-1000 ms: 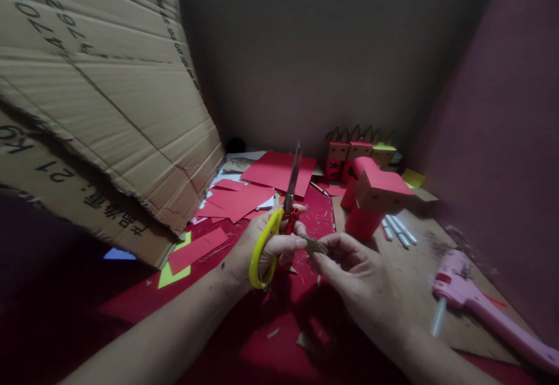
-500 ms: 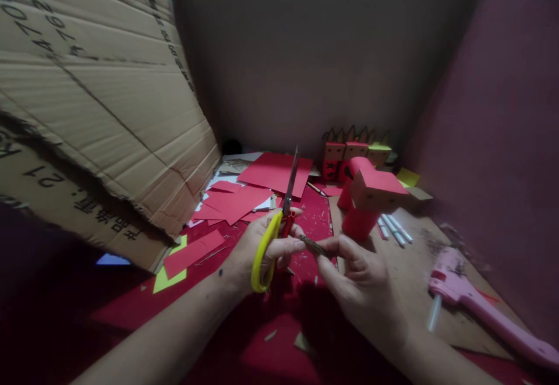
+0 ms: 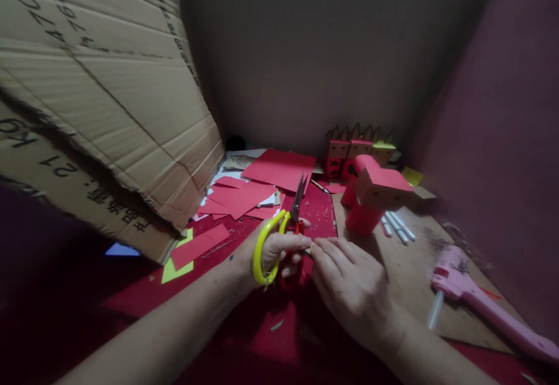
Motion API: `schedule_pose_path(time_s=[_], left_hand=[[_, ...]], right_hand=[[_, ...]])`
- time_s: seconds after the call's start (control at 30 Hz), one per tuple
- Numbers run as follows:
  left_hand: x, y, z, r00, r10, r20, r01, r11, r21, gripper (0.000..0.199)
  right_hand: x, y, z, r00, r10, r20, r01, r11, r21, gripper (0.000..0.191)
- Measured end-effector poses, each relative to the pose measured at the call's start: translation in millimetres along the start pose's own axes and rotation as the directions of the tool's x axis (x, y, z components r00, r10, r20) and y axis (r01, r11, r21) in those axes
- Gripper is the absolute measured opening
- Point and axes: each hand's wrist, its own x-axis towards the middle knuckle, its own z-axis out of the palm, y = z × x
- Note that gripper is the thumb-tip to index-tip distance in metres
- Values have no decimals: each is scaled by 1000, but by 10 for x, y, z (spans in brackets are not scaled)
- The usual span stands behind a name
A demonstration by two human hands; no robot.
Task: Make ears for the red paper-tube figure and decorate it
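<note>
One cardboard scrap, centre frame, mostly hidden: left hand is gripping yellow scissors, its thumb pressing the scrap; right hand is holding it, fingers bunching together. Probably light, stiffish, crease-prone; edges are offering the surest hold.

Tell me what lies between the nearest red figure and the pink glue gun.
Pale pen-like sticks, close together on the brown cardboard sheet; the head view shows them.
</note>
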Motion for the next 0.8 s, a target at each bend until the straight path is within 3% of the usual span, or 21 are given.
schedule_pose_path(time_s=[0.1, 0.27, 0.33, 0.5, 0.67, 0.8], left_hand=[[-34, -2, -3, 998, 66, 9, -67, 996, 56, 48], [-85, 34, -8, 992, 126, 3, -125, 976, 180, 43], [-85, 44, -18, 993, 118, 7, -117, 978, 170, 41], [-74, 85, -18, 1000, -7, 27, 6, 999, 36, 39], [-87, 146, 1, 977, -142, 161, 155, 985, -73, 29], [-96, 146, -11, 946, -192, 262, 233, 963, -133, 19]], right_hand=[[10, -36, -17, 999, -30, 40, 31, 999, -16, 22], [36, -85, -43, 980, 103, 167, -120, 988, 97, 28], [38, -72, -37, 979, 100, 180, -122, 985, 119, 28], [15, 22, 1, 990, 28, 135, -59, 971, 233, 20], [27, 87, -23, 987, 143, 67, -157, 840, 520, 24], [89, 109, -102, 975, 198, 102, -218, 757, 616, 26]])
